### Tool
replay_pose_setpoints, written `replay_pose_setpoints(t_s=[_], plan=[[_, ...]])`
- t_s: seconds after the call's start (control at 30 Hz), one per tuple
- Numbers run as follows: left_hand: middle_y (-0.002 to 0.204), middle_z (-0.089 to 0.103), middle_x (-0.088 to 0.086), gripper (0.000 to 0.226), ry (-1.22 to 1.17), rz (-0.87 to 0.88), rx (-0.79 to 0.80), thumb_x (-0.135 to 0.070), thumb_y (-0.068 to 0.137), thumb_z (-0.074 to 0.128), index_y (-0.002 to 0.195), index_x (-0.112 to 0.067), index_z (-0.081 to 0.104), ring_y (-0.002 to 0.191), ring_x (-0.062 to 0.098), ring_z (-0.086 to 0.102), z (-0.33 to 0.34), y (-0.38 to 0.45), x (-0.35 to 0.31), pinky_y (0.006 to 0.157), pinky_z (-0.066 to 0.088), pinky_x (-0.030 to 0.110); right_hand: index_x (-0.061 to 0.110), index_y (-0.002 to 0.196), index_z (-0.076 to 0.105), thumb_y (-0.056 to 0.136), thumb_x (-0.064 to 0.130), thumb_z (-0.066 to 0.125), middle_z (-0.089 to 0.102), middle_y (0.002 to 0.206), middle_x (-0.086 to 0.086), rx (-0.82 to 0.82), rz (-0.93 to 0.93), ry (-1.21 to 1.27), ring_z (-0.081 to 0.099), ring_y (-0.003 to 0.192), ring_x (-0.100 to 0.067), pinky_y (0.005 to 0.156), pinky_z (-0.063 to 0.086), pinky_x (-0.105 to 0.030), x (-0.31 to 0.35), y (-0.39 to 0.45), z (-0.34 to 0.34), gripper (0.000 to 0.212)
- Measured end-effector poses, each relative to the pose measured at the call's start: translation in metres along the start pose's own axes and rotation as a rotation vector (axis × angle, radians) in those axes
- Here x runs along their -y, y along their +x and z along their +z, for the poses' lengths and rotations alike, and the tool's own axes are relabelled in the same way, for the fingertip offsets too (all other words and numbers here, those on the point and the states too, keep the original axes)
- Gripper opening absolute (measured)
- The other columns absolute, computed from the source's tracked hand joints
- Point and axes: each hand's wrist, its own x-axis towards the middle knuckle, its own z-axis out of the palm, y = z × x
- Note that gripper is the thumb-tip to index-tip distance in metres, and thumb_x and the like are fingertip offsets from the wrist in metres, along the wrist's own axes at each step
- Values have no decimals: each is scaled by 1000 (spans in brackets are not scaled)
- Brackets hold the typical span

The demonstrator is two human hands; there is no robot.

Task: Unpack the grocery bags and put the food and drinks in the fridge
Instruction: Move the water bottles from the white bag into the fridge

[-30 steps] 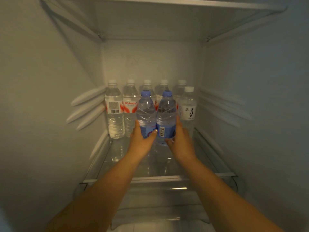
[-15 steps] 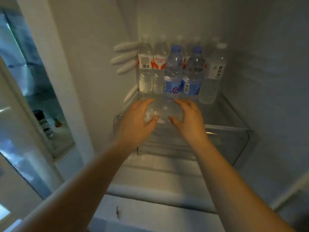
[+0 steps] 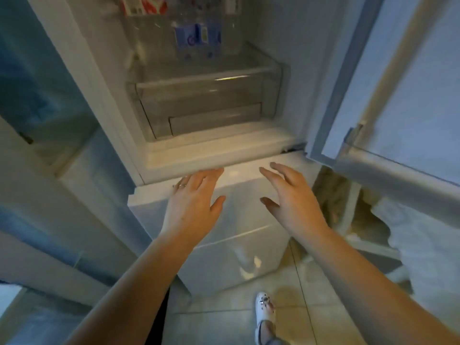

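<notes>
Hands: both are held out side by side in front of the fridge, palms down, with nothing in them.
Left hand [image 3: 193,204]: fingers straight and a little spread, thumb out to the right; a ring shows on one finger; the fingertips lie over the top edge of the lower fridge door [image 3: 224,220]. Whether they touch it cannot be told.
Right hand [image 3: 290,202]: fingers straight and loosely spread, thumb pointing left toward the other hand; it hangs over the same white door, near its right end.
Water bottles [image 3: 196,38]: they stand upright on the clear shelf [image 3: 206,63] at the top of the view, well above the hands; only their lower parts show. The front ones have blue labels; red and white labels show further back on the left.
Drawer [image 3: 206,95]: a clear plastic drawer sits right under the shelf, pushed in.
Fridge sill [image 3: 216,155]: a white ledge below the drawer, just beyond the fingertips.
Upper fridge door [image 3: 398,95]: swung open on the right, its inner side facing the camera.
Floor [image 3: 311,295]: pale tiles below the fridge.
Shoe [image 3: 265,307]: a white shoe with small decorations stands on the tiles between the forearms.
Sharpness: much of the view is blurred.
</notes>
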Motion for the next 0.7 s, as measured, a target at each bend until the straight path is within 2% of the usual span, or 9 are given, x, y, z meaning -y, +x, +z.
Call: replay_pose_setpoints(t_s=[0.13, 0.37, 0.57, 0.7], plan=[[132, 53, 3, 52, -78, 85, 142, -27, 88, 61, 137, -21, 43, 117, 26, 53, 29, -49, -30, 100, 42, 44, 20, 133, 50, 76, 19, 75, 45, 139, -6, 75, 175, -35, 42, 125, -28, 100, 41, -41, -18, -87, -9, 63], [127, 56, 7, 50, -116, 293, 339, -21, 85, 66, 132, -17, 49, 111, 30, 56, 74, -110, -116, 94, 44, 46, 21, 136, 46, 78, 22, 73, 43, 141, -7, 38, 459, -127, 40, 128, -29, 101, 38, -41, -57, -232, -46, 64], [120, 60, 6, 47, -156, 478, 451, -19, 82, 68, 127, -15, 56, 105, 27, 58, 106, -159, -226, 89, 44, 38, 15, 132, 51, 77, 18, 74, 48, 136, -13, -96, 725, -118, 45, 123, -33, 98, 40, -44, -101, -362, -102, 59], [121, 58, 5, 44, -245, 535, 495, -22, 84, 66, 126, -16, 56, 108, 25, 57, 132, -196, -320, 92, 46, 40, 15, 130, 53, 76, 17, 75, 48, 136, -13, -107, 852, -133, 45, 123, -33, 98, 40, -39, -134, -452, -152, 59]])
